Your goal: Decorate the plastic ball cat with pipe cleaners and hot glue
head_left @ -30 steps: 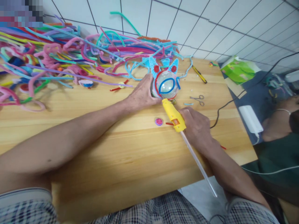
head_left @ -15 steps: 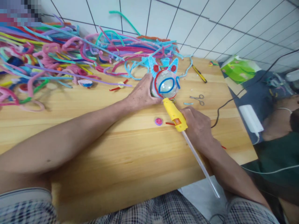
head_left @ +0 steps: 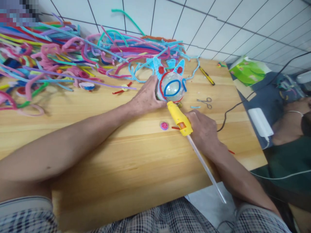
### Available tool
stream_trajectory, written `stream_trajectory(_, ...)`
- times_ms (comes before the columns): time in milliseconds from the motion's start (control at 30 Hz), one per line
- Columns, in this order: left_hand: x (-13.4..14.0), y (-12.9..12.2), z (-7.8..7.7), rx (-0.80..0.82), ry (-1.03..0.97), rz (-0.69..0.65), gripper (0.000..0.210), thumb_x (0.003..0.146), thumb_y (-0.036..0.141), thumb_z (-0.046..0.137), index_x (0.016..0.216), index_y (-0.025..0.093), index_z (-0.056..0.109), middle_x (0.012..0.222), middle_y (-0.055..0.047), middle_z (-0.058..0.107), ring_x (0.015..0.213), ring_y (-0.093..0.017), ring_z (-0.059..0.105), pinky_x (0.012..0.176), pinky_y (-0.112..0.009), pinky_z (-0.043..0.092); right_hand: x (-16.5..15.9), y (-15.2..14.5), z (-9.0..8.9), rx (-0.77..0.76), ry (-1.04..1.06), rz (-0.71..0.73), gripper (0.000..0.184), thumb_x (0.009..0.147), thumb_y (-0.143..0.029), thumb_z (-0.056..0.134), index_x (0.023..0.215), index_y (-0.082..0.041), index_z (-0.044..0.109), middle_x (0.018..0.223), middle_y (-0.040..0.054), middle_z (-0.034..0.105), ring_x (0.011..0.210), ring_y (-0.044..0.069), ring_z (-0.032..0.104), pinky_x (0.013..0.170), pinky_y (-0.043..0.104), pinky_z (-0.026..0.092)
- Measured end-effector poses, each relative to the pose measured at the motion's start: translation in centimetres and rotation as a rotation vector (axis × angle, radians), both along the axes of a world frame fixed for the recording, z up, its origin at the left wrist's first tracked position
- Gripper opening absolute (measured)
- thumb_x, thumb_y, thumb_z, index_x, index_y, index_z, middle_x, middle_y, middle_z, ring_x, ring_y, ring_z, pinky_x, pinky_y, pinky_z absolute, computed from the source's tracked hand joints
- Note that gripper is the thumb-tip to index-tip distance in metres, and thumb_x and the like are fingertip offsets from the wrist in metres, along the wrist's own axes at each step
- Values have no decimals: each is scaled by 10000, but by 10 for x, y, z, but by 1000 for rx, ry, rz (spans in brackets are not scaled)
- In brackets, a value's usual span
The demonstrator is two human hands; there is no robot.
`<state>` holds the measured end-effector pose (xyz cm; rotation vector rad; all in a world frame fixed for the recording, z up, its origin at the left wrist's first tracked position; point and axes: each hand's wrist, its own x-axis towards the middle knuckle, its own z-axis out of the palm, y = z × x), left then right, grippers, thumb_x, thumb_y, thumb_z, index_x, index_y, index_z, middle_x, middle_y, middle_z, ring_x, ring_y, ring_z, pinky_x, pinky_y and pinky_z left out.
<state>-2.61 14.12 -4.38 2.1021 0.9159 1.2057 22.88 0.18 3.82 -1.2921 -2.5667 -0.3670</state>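
Observation:
My left hand (head_left: 146,97) is closed around the left side of a clear ball (head_left: 179,94) trimmed with pipe cleaners. The ball has a red rim, a blue leaf-shaped loop on its front and light-blue ears (head_left: 180,67) with red dots. In my right hand (head_left: 202,129) is a yellow hot glue gun (head_left: 175,113), a long clear glue stick (head_left: 206,169) jutting from its back. The gun's nozzle is at the lower left edge of the ball, by the end of the blue loop; whether it touches cannot be told. A small pink-and-purple disc (head_left: 164,125) lies below the ball.
Many coloured pipe cleaners (head_left: 73,60) are heaped along the back and left. Small scissors (head_left: 206,103) and a yellow cutter (head_left: 207,76) lie to the right. A dark cord (head_left: 226,114) crosses the table's right edge. Another person (head_left: 291,129) is at far right.
The whole view has shifted slightly to the left. Both hands keep their grips, and the glue gun's nozzle stays at the ball's lower left edge.

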Motion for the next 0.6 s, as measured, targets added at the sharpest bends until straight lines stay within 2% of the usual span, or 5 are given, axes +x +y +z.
stream_trajectory(167, 0, 4, -5, -20, -2, -9, 1026, 732, 963, 873, 1430, 305, 509, 1456, -138, 682, 1327, -422, 687, 1149, -701, 584, 2, -2, 2, -43, -33, -45, 123, 1076, -230, 549, 1140, -203, 652, 960, 91, 747, 779, 239, 635, 682, 347, 381)
stream_trajectory(300, 0, 1, -3, -28, -10, 5, 981, 754, 942, 877, 1398, 290, 528, 1425, -126, 696, 1332, -426, 688, 1131, -671, 591, 4, -3, 2, -80, -5, -55, 142, 1064, -251, 566, 1163, -205, 657, 978, 91, 748, 784, 239, 642, 676, 343, 373)
stream_trajectory(467, 0, 0, -2, -13, -46, 9, 1023, 694, 901, 947, 1407, 290, 543, 1405, -125, 714, 1328, -426, 700, 1145, -661, 598, 1, 0, -1, -59, -5, -43, 133, 1059, -242, 564, 1133, -195, 665, 958, 95, 754, 779, 243, 644, 678, 349, 368)
stream_trajectory(600, 1, 0, -1, -26, -40, 10, 1000, 725, 890, 936, 1418, 286, 542, 1418, -137, 707, 1335, -426, 699, 1160, -661, 590, -1, 1, -1, -74, -8, -54, 114, 1046, -251, 590, 1117, -199, 663, 949, 90, 755, 768, 241, 637, 670, 347, 362)
